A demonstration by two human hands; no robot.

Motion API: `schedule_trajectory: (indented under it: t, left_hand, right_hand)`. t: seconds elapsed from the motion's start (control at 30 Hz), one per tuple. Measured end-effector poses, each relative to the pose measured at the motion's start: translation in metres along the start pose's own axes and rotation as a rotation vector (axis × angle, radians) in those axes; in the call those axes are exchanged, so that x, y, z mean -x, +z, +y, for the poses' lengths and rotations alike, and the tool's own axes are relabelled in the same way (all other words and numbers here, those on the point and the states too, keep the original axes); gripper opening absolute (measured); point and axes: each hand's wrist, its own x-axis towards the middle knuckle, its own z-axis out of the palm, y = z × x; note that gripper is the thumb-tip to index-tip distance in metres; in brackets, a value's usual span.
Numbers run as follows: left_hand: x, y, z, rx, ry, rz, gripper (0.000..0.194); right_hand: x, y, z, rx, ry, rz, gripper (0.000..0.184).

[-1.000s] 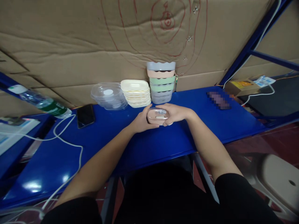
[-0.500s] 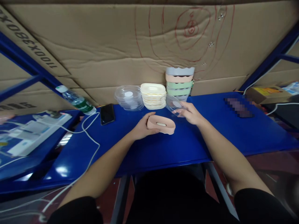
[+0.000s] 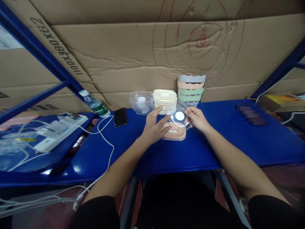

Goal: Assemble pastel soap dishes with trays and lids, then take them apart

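Clear plastic, a round lid (image 3: pixel 179 115) with a white centre, is tilting just above a pink soap dish (image 3: pixel 174 133) at the middle of the frame. The right hand (image 3: pixel 197 118) is pinching the lid's right edge, its grip clamped on it. The left hand (image 3: pixel 154 128) is hovering at the lid's left side with fingers spread apart, lying against the dish's left end. The dish is sitting on the glossy blue desk (image 3: pixel 214 146).

Just behind, along the back of the desk, are standing a stack of clear lids (image 3: pixel 141 102), a stack of cream dishes (image 3: pixel 165 99) and a taller stack of grey, pink and green dishes (image 3: pixel 191 89). Left of them a black phone (image 3: pixel 120 117) is lying flat, and a water bottle (image 3: pixel 94 104) is leaning further left. A white cable (image 3: pixel 105 140) is trailing off the desk's left edge. Brown cardboard (image 3: pixel 143 47) with red scribbles is filling the upper frame as a wall, crossed by blue shelf rails (image 3: pixel 43 55).
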Motion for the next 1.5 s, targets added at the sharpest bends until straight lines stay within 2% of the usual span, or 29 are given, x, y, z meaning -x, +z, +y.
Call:
schedule_trajectory:
  t: [0.1,0.17,0.27,0.37,0.47,0.57,0.67,0.77,0.83,0.97,1.03,1.2,1.33,1.4,1.47,1.5]
  left_hand:
    - [-0.006,-0.005,0.002,-0.097,0.151,-0.024,0.016]
    - [-0.009,-0.011,-0.003,-0.122,0.15,-0.073,0.014]
    - [-0.015,-0.026,-0.024,-0.164,0.015,-0.04,0.015]
    - [-0.021,-0.047,-0.06,-0.198,-0.161,0.109,0.019]
    - [-0.03,-0.065,-0.099,-0.224,-0.258,0.203,0.022]
    - [-0.042,-0.072,-0.127,-0.248,-0.356,0.139,0.025]
    - [-0.054,-0.068,-0.139,-0.285,-0.394,-0.006,0.031]
    - [-0.059,-0.061,-0.139,-0.322,-0.378,-0.158,0.035]
    - [-0.058,-0.057,-0.136,-0.339,-0.373,-0.2,0.038]
    - [-0.049,-0.052,-0.132,-0.348,-0.38,-0.15,0.038]
    - [-0.046,-0.05,-0.132,-0.34,-0.374,-0.12,0.034]
    - [-0.044,-0.051,-0.127,-0.304,-0.384,0.011,0.032]
    - [-0.031,-0.048,-0.099,-0.218,-0.369,0.172,0.035]
    - [-0.016,-0.04,-0.079,-0.086,-0.318,0.155,0.041]
    - [0.0,-0.026,-0.059,0.13,-0.245,0.036,0.054]
    - [0.007,-0.017,-0.05,0.261,-0.218,-0.055,0.069]
  right_hand:
    - [0.003,0.004,-0.001,-0.017,0.021,-0.084,0.056]
    - [0.004,0.004,0.0,-0.07,0.006,-0.126,0.063]
    - [0.001,0.001,0.005,-0.041,-0.115,-0.12,0.08]
    - [0.0,-0.003,0.014,0.317,-0.305,-0.145,0.077]
    - [0.002,-0.001,0.022,0.685,-0.425,-0.317,0.075]
    - [0.005,0.005,0.026,0.847,-0.45,-0.506,0.074]
    - [0.006,0.008,0.026,0.893,-0.434,-0.585,0.074]
    - [0.006,0.007,0.022,0.889,-0.39,-0.591,0.074]
    - [0.007,0.006,0.02,0.891,-0.338,-0.591,0.081]
    - [0.009,0.004,0.021,0.893,-0.28,-0.617,0.112]
    - [0.008,0.004,0.025,0.881,-0.295,-0.631,0.116]
    - [0.005,0.003,0.033,0.844,-0.348,-0.636,0.105]
    - [0.004,0.003,0.03,0.775,-0.424,-0.613,0.093]
    - [0.004,0.003,0.028,0.745,-0.454,-0.581,0.085]
    - [0.004,0.003,0.026,0.705,-0.474,-0.536,0.076]
    - [0.004,0.003,0.025,0.68,-0.48,-0.509,0.072]
